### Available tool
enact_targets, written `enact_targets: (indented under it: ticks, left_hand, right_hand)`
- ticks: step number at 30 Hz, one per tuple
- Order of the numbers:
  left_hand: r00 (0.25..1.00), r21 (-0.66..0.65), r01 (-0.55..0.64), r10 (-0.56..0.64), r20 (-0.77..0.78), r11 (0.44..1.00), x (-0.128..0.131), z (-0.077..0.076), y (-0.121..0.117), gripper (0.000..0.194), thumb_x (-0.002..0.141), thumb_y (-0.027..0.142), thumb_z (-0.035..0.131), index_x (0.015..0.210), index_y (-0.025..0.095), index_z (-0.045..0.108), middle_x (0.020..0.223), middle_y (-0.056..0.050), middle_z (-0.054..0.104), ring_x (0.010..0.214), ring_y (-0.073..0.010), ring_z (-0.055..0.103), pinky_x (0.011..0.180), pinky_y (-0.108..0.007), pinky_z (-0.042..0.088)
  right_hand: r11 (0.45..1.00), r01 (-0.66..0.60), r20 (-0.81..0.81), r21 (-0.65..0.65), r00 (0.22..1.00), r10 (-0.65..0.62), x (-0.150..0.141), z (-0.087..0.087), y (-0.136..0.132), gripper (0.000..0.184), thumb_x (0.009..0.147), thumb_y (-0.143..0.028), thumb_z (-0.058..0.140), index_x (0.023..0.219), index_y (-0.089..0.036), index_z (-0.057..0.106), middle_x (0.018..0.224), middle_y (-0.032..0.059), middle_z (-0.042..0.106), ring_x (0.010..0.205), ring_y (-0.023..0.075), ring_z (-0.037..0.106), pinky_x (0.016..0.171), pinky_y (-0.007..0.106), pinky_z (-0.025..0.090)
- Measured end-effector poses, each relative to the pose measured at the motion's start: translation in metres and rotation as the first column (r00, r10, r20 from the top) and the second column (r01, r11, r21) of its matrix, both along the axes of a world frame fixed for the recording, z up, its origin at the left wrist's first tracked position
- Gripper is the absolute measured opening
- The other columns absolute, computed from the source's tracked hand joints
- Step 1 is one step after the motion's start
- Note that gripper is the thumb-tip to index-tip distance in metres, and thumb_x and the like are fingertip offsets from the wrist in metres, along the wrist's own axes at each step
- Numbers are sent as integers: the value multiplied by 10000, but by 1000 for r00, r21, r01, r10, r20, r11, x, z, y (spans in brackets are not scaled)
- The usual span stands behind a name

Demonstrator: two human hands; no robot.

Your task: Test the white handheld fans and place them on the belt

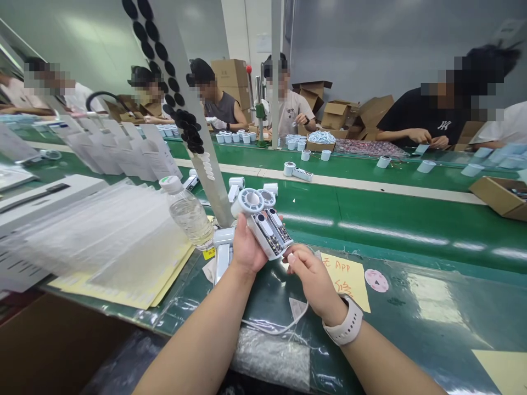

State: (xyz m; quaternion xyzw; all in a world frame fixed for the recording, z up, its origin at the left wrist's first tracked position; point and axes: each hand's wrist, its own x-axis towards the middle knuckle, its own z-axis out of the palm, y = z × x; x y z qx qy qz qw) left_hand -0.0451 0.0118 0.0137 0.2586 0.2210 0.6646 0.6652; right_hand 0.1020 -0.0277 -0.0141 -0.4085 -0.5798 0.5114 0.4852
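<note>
My left hand [249, 247] is wrapped round two pale blue handheld fans [263, 233], held side by side and tilted. Their ring-shaped heads point away from me, and the handles' uncovered fronts show circuit parts. At the lower handle ends, my right hand [308, 274] has its thumb and fingers pinched together; whatever is between them is too hidden to name. A white cable [284, 331] curves over the table and passes out of sight behind the right hand. Another fan [223, 255] lies beside my left hand, partly covered by it.
Left of my hands stand a clear bottle [187, 211] and plastic sleeves [115, 230] on yellow sheets. A slanted post [214, 189] with black discs rises just beyond. A yellow note [348, 280] lies at right. Across the green belt [411, 236], several people work among blue cups and boxes.
</note>
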Motion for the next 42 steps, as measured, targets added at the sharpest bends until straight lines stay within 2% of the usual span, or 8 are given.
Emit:
enact_targets:
  ticks: [4, 8, 13, 17, 21, 24, 32, 42]
  left_hand:
    - [993, 31, 84, -81, -89, 996, 3, -2, -6, 435, 604, 516, 833, 821, 164, 699, 916, -88, 755, 1004, -330, 704, 852, -428, 576]
    - [951, 27, 194, -182, -249, 981, 9, -9, -9, 559, 468, 448, 943, 881, 151, 712, 858, -86, 748, 945, -321, 711, 781, -379, 574]
    - [961, -45, 135, -142, -236, 990, 10, -12, -1, 576, 607, 627, 819, 894, 144, 696, 886, -83, 725, 869, -252, 691, 753, -349, 556]
    - [973, -163, 160, -183, -138, 974, 7, -6, 1, 429, 794, 521, 728, 1011, 156, 663, 817, -39, 683, 748, -175, 660, 725, -315, 540]
    - [965, -131, 219, -234, -115, 967, 8, -4, -3, 467, 660, 214, 816, 1081, 189, 616, 856, 0, 667, 736, -141, 641, 694, -277, 521]
    - [964, -75, 199, -209, -163, 977, 10, -4, -5, 472, 597, 105, 778, 1029, 190, 608, 831, 20, 645, 684, -121, 611, 654, -272, 506]
    - [957, -28, 221, -222, -187, 975, 13, -3, -8, 451, 617, 126, 754, 1027, 201, 582, 828, 18, 621, 672, -136, 596, 640, -299, 509]
    - [947, 11, 285, -280, -158, 958, 12, -2, -9, 480, 629, 200, 787, 1076, 200, 612, 863, -2, 606, 712, -147, 594, 640, -299, 529]
  right_hand:
    - [974, 196, -46, -116, 978, -202, 7, -3, 9, 262, 863, -480, 608, 936, -231, 649, 1046, 59, 660, 1016, 237, 577, 929, 383, 427]
    - [987, -32, -248, -155, 969, -7, 15, 5, 14, 436, 791, -447, 718, 1163, -247, 610, 1172, 64, 678, 1134, 245, 595, 1009, 400, 444]
    - [997, 24, -243, -77, 969, -42, 29, 20, 16, 478, 708, -344, 825, 1123, -239, 613, 1069, 53, 692, 1029, 238, 627, 920, 385, 494]
    - [985, 34, -289, -168, 954, -82, 32, 22, 16, 400, 677, -339, 837, 1008, -241, 635, 936, 9, 655, 884, 198, 610, 809, 346, 507]
    - [952, 0, -367, -305, 923, -117, 29, 21, 16, 351, 677, -344, 784, 959, -222, 614, 970, 31, 667, 870, 206, 632, 783, 360, 528]
    - [954, -42, -360, -296, 930, -70, 29, 23, 15, 310, 692, -320, 734, 953, -217, 602, 965, 40, 675, 801, 196, 637, 755, 370, 545]
    - [977, -77, -339, -201, 941, 4, 28, 29, 8, 294, 715, -321, 724, 970, -242, 598, 968, 34, 664, 781, 190, 628, 699, 361, 565]
    - [970, -95, -405, -223, 914, -3, 28, 30, 8, 227, 733, -296, 688, 935, -228, 611, 961, 40, 678, 784, 180, 629, 687, 337, 558]
